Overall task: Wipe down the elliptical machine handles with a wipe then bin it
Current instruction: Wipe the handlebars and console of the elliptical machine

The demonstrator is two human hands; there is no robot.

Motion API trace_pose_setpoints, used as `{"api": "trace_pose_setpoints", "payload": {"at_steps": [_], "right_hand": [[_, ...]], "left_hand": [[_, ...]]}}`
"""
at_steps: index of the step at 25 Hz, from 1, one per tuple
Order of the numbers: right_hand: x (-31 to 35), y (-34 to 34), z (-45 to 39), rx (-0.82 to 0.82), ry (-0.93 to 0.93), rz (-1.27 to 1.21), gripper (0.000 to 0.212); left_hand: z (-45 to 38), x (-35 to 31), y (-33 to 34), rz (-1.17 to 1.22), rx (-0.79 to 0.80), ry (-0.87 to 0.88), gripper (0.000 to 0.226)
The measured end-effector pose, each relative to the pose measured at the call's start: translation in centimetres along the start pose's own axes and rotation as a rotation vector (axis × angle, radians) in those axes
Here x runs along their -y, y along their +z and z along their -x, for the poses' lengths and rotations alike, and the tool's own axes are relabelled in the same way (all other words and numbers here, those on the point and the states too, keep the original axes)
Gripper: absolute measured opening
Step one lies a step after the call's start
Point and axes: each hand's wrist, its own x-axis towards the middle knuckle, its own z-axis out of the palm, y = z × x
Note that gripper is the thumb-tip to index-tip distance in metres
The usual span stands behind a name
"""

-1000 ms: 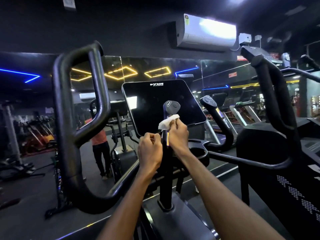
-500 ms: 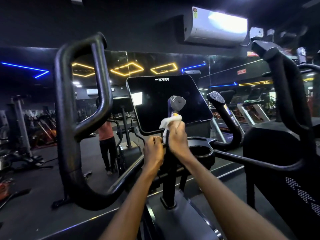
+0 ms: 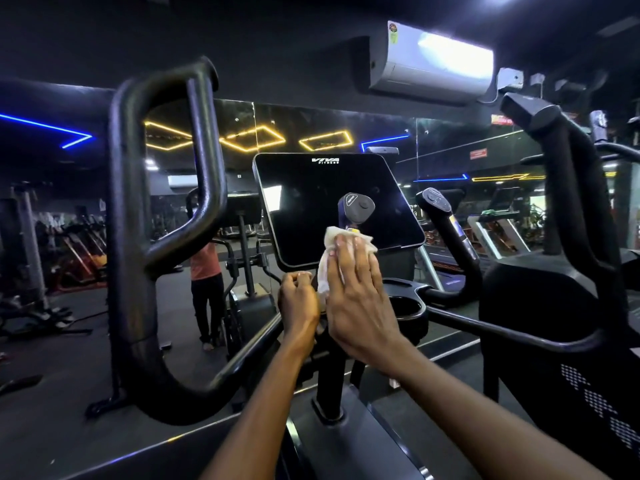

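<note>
A crumpled white wipe is pressed against the short centre handle below its grey cap. The right hand lies flat over it, fingers straight and together. The left hand grips the post, fingers curled.

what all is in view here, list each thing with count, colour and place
wipe: one, white, on the short centre handle under the right hand
short centre handle: one, grey top, before the console
console screen: one, black, centre
loop handle: one, black, left
tall handle: one, black, right
cup holder: one, black, right of the hands
air conditioner: one, white, upper wall
mirror: wall behind, shows gym machines and a person
left hand: curled, low on the centre post
right hand: fingers straight, presses the wipe
</note>
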Motion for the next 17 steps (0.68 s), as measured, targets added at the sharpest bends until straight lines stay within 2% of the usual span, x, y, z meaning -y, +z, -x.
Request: {"api": "trace_pose_setpoints", "payload": {"at_steps": [3, 7, 8, 11, 14, 17], "right_hand": [[-2.9, -1.7, -3.7, 0.016, -0.2, 0.139, 0.048], [-6.1, -2.0, -5.7, 0.035, -0.658, 0.229, 0.042], [-6.8, -2.3, -6.9, 0.021, -0.684, 0.261, 0.041], [-7.9, -3.8, -10.2, -0.038, -0.591, 0.318, 0.044], [-8.7, -4.0, -10.8, 0.014, -0.687, 0.319, 0.049], [-9.3, -5.1, -12.2, -0.013, -0.572, 0.246, 0.048]], "left_hand": [[-0.3, -0.2, 0.2, 0.028, 0.007, -0.015, 0.026], [0.1, -0.9, 0.3, 0.077, 0.041, 0.002, 0.021], [0.0, -0.9, 0.4, 0.07, 0.035, 0.007, 0.021], [-0.3, -0.7, 0.6, 0.013, 0.031, 0.036, 0.019], [-0.3, -0.7, 0.9, -0.051, 0.04, 0.091, 0.019], [-0.3, -1.2, 1.7, -0.111, 0.072, 0.138, 0.021]]}}
